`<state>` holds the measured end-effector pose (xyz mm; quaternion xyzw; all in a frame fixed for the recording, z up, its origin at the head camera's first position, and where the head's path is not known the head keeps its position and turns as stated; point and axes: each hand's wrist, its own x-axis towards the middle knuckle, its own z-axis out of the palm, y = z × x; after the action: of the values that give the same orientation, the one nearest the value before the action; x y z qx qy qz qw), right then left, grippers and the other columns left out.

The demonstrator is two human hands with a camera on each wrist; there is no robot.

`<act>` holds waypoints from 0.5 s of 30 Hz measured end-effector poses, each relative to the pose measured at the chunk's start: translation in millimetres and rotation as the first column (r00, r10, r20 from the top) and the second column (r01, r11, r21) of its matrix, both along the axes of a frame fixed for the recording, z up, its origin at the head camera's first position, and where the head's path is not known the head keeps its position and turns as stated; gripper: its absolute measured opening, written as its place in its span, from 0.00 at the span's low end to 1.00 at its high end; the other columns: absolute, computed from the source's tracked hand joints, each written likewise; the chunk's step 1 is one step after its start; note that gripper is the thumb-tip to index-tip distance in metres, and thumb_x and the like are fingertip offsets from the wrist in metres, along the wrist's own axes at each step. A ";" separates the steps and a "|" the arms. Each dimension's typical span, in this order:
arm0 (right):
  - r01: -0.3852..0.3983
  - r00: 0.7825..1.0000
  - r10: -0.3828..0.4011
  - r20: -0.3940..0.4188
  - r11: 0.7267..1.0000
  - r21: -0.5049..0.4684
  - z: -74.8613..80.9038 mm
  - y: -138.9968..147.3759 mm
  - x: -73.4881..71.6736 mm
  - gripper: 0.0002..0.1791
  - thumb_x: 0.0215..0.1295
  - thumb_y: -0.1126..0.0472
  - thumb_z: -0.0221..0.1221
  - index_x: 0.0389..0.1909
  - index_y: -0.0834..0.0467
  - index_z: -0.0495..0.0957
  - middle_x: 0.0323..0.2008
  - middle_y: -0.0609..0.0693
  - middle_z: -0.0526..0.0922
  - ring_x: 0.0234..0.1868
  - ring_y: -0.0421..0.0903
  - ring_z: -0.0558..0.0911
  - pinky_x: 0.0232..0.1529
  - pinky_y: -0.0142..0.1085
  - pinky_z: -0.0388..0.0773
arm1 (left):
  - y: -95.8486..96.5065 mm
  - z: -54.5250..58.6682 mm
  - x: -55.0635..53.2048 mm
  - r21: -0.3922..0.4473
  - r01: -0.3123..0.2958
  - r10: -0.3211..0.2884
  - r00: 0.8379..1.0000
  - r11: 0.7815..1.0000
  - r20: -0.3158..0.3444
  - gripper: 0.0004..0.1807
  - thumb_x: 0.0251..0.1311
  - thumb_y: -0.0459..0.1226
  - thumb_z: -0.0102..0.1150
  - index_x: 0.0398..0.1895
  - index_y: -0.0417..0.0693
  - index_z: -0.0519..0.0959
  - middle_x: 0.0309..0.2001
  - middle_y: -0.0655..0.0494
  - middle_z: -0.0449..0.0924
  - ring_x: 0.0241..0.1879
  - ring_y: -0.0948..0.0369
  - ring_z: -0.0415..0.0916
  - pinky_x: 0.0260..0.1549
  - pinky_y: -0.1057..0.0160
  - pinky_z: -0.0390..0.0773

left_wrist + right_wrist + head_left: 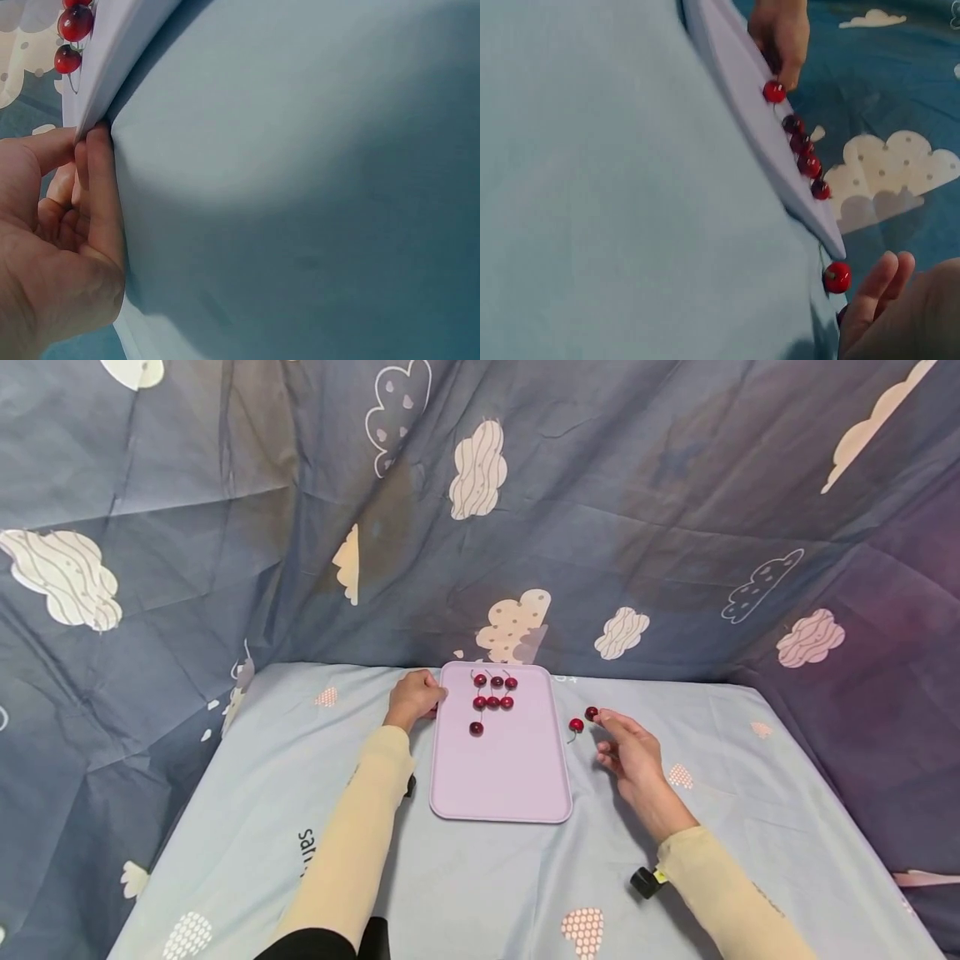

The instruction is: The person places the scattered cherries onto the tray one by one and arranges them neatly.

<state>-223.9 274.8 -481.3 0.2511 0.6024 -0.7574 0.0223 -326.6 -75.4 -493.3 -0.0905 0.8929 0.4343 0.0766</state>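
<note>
A lilac tray [498, 777] lies on the pale blue cloth. Several dark red cherries [492, 702] sit in rows on its far half, with a single cherry [476, 728] below them. My left hand [415, 697] pinches the tray's left rim between thumb and fingers, near the far corner. To the right of the tray are two cherries on the cloth: a brighter one with its stem toward me [576, 725] and a darker one [592, 713]. The fingertips of my right hand [633, 756] are right at the darker cherry; I cannot tell whether they grip it.
Light blue cloth [480, 885] with printed hearts covers the surface. Behind it hangs a dark blue curtain [637, 510] with cloud prints, which also closes off both sides. A small black device [645, 882] is at my right wrist.
</note>
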 end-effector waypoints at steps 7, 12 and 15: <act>0.127 0.990 -0.130 0.047 0.990 0.061 -9.9 0.6 -15.0 0.21 0.74 0.58 0.65 0.65 0.54 0.79 0.39 0.41 0.84 0.20 0.33 0.77 0.21 0.27 0.78 | -0.2 -1.0 -0.3 0.002 -0.007 0.007 1.000 1.000 0.007 0.14 0.69 0.43 0.65 0.27 0.51 0.74 0.29 0.54 0.80 0.29 0.58 0.83 0.31 0.66 0.75; 0.149 0.985 -0.158 0.073 0.983 0.109 -12.3 -3.4 -23.8 0.23 0.73 0.58 0.66 0.66 0.53 0.78 0.44 0.45 0.83 0.21 0.34 0.79 0.22 0.28 0.80 | -0.8 -1.3 -1.1 -0.011 0.003 -0.003 1.000 1.000 -0.001 0.14 0.69 0.44 0.65 0.27 0.51 0.74 0.28 0.54 0.81 0.28 0.59 0.84 0.33 0.64 0.76; 0.146 0.984 -0.158 0.086 0.980 0.133 -12.0 -6.1 -28.6 0.21 0.72 0.57 0.67 0.64 0.52 0.79 0.45 0.44 0.83 0.21 0.34 0.81 0.21 0.28 0.80 | -1.5 -1.5 -2.3 -0.011 0.006 -0.006 1.000 1.000 -0.005 0.15 0.69 0.44 0.64 0.27 0.51 0.74 0.28 0.54 0.81 0.27 0.60 0.84 0.32 0.65 0.75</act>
<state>-252.4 268.7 -493.3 0.3335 0.6262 -0.7044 -0.0226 -328.9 -76.9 -494.7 -0.0872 0.8958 0.4294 0.0749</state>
